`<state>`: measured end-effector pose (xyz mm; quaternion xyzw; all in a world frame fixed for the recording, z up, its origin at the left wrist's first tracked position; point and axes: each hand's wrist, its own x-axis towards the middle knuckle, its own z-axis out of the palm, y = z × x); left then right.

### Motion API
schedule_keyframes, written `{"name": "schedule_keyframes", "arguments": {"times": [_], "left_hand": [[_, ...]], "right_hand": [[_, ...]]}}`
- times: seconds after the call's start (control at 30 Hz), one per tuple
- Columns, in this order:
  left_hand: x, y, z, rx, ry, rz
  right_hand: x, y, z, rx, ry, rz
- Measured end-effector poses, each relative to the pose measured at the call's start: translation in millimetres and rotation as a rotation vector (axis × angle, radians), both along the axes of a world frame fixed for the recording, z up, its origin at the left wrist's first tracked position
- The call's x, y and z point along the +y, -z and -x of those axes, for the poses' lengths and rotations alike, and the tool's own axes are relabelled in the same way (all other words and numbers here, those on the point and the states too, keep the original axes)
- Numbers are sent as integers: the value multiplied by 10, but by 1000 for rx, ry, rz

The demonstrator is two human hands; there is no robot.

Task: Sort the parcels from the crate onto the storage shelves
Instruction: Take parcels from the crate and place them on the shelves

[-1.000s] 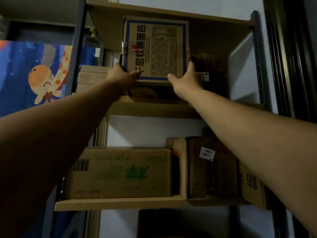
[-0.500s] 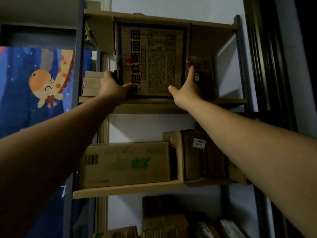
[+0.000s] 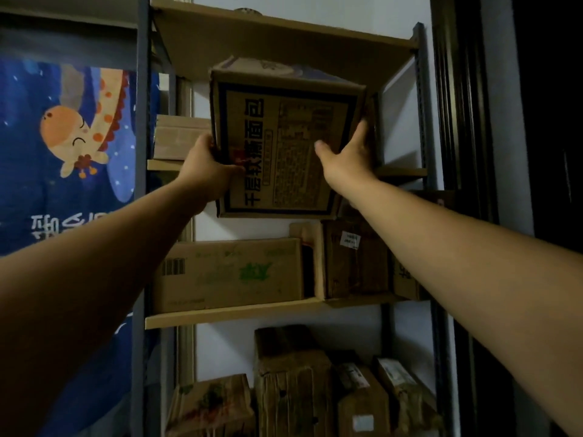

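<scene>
Printed carton [image 3: 284,146]: stiff cardboard, prob. light; hold by side edges. L hand [image 3: 205,171] curls round left edge, R hand [image 3: 347,159] presses right edge, fingers straight.

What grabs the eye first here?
A tilted printed box is held up before the upper shelf. The left hand grips its left edge and the right hand presses on its right. At far left hangs a bright blue giraffe curtain.
</scene>
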<state>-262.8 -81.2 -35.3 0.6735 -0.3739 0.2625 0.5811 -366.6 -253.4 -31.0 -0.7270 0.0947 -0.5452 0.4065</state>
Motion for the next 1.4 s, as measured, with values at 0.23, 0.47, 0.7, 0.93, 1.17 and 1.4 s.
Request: {"name": "schedule_keyframes", "arguments": {"times": [0.23,0.47,0.7,0.93,1.17,1.4], "left_hand": [[68,71,437,75,20,47],[-11,138,791,366,105,89],[-59,624,951,560,131,4],[-81,1296,1037,541,228,98],[24,1561,1068,586,202,136],[211,1489,824,419,83,129]], "right_hand": [[-112,83,318,4,-87,44],[-323,276,419,80,-316,-82],[-510,652,486,243,-445,-219],[-373,1213,521,151,-427,-285],[-306,1628,533,40,-420,-330],[-231,1596,560,-10,-424,-375]]}}
